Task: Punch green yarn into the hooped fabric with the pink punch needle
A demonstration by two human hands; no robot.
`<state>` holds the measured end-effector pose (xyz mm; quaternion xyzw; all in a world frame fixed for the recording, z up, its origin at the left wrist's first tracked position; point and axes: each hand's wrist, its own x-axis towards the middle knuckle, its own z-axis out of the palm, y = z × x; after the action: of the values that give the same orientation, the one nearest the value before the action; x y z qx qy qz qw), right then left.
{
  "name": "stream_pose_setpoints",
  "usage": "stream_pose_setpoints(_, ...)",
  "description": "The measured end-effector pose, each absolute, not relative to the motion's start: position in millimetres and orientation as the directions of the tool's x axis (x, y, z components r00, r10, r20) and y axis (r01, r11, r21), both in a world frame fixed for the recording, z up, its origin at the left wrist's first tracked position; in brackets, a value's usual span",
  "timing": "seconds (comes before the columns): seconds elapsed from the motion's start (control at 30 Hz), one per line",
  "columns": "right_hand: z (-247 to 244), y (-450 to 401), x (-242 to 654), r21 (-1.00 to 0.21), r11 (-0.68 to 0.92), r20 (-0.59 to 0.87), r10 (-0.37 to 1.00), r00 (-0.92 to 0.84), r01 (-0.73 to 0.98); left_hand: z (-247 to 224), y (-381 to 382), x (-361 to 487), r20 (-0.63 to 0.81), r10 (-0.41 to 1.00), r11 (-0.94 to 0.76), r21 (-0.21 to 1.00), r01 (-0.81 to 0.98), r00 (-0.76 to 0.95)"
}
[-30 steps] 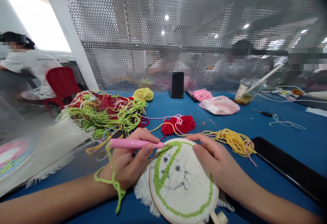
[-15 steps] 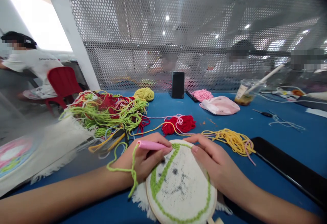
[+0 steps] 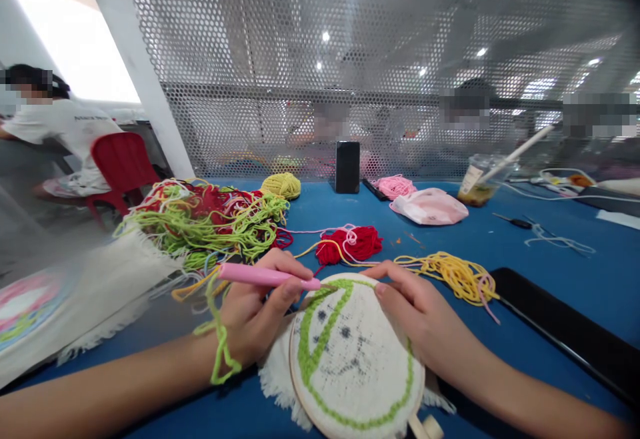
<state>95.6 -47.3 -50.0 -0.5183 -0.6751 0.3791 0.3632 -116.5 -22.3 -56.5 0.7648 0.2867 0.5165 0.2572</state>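
Note:
My left hand (image 3: pixel 263 302) is closed around a pink punch needle (image 3: pixel 267 277), its metal tip at the green stitching near the top of the hoop. Light green yarn (image 3: pixel 220 345) trails from the tool's back end over my wrist. White cloth (image 3: pixel 370 352) is stretched in the round embroidery hoop (image 3: pixel 316 412), with dark dotted marks and a green yarn outline plus a slanting green band. At the upper right rim, my right hand (image 3: pixel 413 309) grips the hoop, thumb on top of the cloth and its other fingers over the edge. The hoop's underside is hidden.
A tangled yarn pile (image 3: pixel 210 219) lies left, beside another stitched cloth (image 3: pixel 100 292). Red yarn (image 3: pixel 355 244) and yellow yarn (image 3: pixel 455 275) sit beyond the hoop. A black phone (image 3: pixel 347 167) stands upright; a drink cup (image 3: pixel 477 182) and a long black object (image 3: pixel 565 332) are right.
My left hand has moved back and left with the punch needle, whose tip now shows at the stitching. The green yarn tail swung left. My right hand keeps its grip on the hoop.

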Motion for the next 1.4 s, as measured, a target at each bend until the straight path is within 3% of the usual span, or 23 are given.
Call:
stream_pose_setpoints(0.37, -52.2, -49.1, 96.4, -0.9, 0.177, 0.097, 0.972, -0.213, 0.399, -57.1, -22.7, -114.2, 0.66, 0.649, -0.752, 0.631, 0.19, 0.379)
stream_pose_setpoints(0.57, -52.3, -52.2, 98.2, -0.898, 0.209, 0.114, 0.96, -0.254, 0.387, -50.3, -18.5, -110.9, 0.383, 0.558, -0.795, 0.502, 0.341, 0.736)
stream_pose_setpoints(0.63, -52.3, -51.7, 98.1, -0.889, 0.216, 0.119, 0.961, -0.251, 0.404, -49.8, -18.3, -111.0, 0.401, 0.58, -0.783, 0.514, 0.35, 0.709)
stream_pose_setpoints(0.8, -51.4, -49.8, 96.9, -0.867, 0.222, 0.124, 0.963, -0.238, 0.446, -54.0, -22.9, -113.6, 0.606, 0.589, -0.783, 0.59, 0.196, 0.535)
stream_pose_setpoints(0.9, -51.1, -49.7, 96.8, -0.865, 0.212, 0.112, 0.965, -0.237, 0.454, -56.2, -24.9, -116.1, 0.687, 0.562, -0.81, 0.57, 0.137, 0.461)
stream_pose_setpoints(1.4, -51.5, -49.6, 96.6, -0.866, 0.19, 0.104, 0.973, -0.206, 0.462, -50.6, -27.4, -119.0, 0.706, 0.536, -0.841, 0.495, 0.219, 0.463)
